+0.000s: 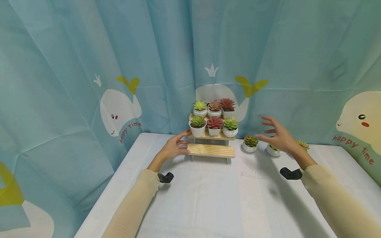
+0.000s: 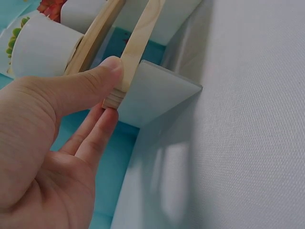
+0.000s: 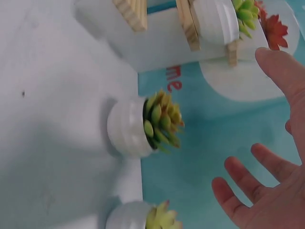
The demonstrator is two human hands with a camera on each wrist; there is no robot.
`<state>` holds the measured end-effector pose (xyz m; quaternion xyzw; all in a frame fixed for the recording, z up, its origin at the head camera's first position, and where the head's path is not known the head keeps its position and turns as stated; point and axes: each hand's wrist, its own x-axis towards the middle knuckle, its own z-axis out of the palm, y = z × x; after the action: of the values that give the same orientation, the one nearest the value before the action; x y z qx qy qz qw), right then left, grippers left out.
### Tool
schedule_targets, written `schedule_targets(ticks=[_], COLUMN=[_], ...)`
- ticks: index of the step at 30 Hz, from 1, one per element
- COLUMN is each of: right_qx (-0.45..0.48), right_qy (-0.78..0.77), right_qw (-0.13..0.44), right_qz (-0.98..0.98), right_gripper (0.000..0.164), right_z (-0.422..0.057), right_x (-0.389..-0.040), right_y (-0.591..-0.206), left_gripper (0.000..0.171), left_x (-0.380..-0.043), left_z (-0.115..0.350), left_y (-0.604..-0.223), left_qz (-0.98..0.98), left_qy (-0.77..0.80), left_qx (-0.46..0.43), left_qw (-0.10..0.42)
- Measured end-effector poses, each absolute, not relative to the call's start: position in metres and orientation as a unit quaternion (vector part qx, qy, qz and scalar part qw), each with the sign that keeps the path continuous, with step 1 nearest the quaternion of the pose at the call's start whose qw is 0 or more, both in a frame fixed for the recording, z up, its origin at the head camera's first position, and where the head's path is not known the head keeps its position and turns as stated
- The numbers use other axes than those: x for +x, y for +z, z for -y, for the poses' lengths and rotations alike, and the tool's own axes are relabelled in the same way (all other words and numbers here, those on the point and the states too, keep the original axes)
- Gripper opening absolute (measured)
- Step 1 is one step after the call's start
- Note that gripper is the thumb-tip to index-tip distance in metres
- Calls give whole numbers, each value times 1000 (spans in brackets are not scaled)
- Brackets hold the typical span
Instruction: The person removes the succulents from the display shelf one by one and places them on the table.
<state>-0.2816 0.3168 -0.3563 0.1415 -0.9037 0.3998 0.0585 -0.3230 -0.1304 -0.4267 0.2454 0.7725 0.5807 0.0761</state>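
Curtain (image 1: 166, 43): hung behind the wooden stand (image 1: 211, 150), pale blue; probably put up to screen off the background.
White table (image 1: 193, 198): spread beneath the stand and out in front of it; flat, likely chosen for level footing.
Wooden stand: set toward the back of the table as a stair of three boards, presumably to keep rear plants visible over front ones.
Left hand (image 1: 172, 147): at the stand's left end, pinching its lowest board between thumb and fingertips; seemingly to steady it against sliding.
Right hand (image 1: 281, 136): raised to the right of the stand, near the loose pots (image 1: 249, 148); fingers parted, released, holding nothing; apparently lifted to avoid brushing leaves.
Middle-board pots (image 1: 214, 132): three abreast on the stand, green, red, green; set close, perhaps to fit the board.
Top-board pots (image 1: 214, 113): on the stand's highest, rearmost level, one light green and two reddish; high enough to show behind the middle row.
Loose pots: on the table, right of the stand, one near it, the farthest partly hidden behind the right forearm (image 1: 303, 158); apparently lined up within easy reach.
Wrist cameras (image 1: 165, 178): strapped at both wrists, front-left and front-right of the stand; placed to watch the fingers.
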Motion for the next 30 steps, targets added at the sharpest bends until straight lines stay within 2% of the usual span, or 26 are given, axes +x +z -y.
schedule_targets(ticks=[15,30], right_qx=[140,153], right_qy=[438,491], right_qw=[49,41], right_qz=[887,857], right_gripper=[95,86], right_z=[-277,-246], right_x=[-293,-301], right_y=[-367,-377], left_gripper=[84,84], left_x=[-324,-322], left_z=[131,131], left_y=[-428,-426], left_qz=[-771,-775], left_qy=[582,578], left_qx=[248,244], left_qw=[76,75])
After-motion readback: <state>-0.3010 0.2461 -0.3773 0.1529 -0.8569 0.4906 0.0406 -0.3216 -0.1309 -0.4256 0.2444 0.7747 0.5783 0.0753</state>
